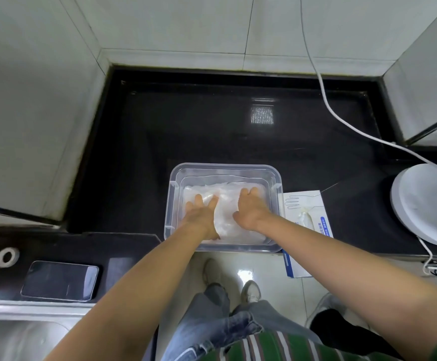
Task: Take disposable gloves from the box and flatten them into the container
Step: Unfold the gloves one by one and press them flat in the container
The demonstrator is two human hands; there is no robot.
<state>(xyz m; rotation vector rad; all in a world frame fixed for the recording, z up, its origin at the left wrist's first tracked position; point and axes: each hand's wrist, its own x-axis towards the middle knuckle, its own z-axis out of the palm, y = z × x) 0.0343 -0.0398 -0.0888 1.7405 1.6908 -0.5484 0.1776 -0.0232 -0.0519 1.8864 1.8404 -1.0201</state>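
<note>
Black countertop (212, 131), clear container (175, 175) at its front edge. Left hand (201, 213) and right hand (250, 208) flat, fingers straight, pressing gloves (225, 204) inside container. Glove box (304, 212) touching container's right side.

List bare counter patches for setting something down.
Free: the black counter behind the container, up to the back wall, and left of it toward the tiled wall. Crowded: right side, with glove box, white cable and round white base; front-left ledge holds phone and tape roll.
</note>
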